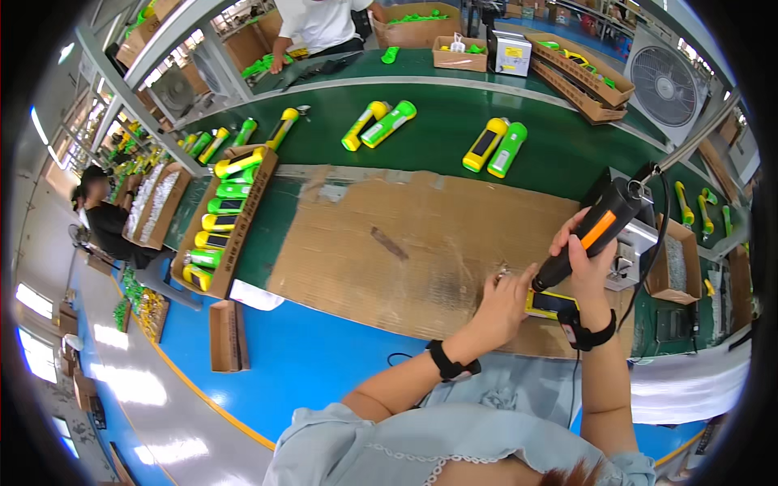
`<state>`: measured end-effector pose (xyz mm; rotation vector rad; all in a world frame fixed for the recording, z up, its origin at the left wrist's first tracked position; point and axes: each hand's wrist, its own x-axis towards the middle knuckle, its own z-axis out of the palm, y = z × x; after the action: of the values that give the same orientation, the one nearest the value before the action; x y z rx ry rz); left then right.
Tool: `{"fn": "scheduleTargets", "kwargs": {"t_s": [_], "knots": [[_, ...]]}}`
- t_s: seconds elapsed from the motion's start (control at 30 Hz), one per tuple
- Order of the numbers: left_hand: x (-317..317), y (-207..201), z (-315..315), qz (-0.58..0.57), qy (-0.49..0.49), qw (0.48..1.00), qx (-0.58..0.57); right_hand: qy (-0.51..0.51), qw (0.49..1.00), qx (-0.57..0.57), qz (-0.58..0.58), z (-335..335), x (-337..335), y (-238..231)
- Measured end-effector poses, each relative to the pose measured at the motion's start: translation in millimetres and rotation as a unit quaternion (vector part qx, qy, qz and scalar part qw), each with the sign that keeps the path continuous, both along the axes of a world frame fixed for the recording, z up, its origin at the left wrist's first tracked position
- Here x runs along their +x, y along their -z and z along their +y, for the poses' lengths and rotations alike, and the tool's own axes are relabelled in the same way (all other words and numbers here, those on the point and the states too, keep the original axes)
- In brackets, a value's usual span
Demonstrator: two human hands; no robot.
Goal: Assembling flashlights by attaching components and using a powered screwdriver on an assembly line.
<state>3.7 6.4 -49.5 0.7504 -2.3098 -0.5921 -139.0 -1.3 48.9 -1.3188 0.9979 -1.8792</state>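
My right hand (590, 257) is wrapped round a black electric screwdriver (601, 228) with an orange stripe, tilted so its tip points down and left. Beneath that tip lies a yellow flashlight (553, 304) with a dark panel, resting on a cardboard sheet (373, 251). My left hand (504, 301) is closed on the flashlight's left end, fingertips close by the screwdriver's tip. Whether the tip touches the flashlight I cannot tell. Black bands circle both my wrists.
A long box (258, 190) of yellow and green flashlights stands left. Beyond the cardboard, flashlight pairs lie on a green conveyor belt (438, 105). Right of the screwdriver are a metal device (634, 257), its black cable and a box of small parts (674, 267). Other people work at the far side and left.
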Motion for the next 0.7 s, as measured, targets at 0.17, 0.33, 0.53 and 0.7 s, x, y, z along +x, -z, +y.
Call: {"fn": "scheduleTargets", "kwargs": {"t_s": [0.17,0.33,0.53,0.7], "knots": [[1.3,-3.4,1.6,0.006,0.005,1.0,0.016,-0.012,1.0,-0.005,0.011,1.6,4.7,1.5],[-4.3,-2.3,-6.7,-0.021,0.026,0.999,0.007,-0.003,1.0,0.001,0.017,3.1,-1.3,1.8],[0.6,-9.4,-18.1,-0.118,0.032,0.992,-0.041,0.095,0.967,-0.226,-0.075,38.8,-38.4,-51.3],[10.7,-12.7,-19.1,-0.149,0.067,0.983,-0.081,0.342,0.918,-0.18,0.085,59.6,-92.2,-70.3]]}}
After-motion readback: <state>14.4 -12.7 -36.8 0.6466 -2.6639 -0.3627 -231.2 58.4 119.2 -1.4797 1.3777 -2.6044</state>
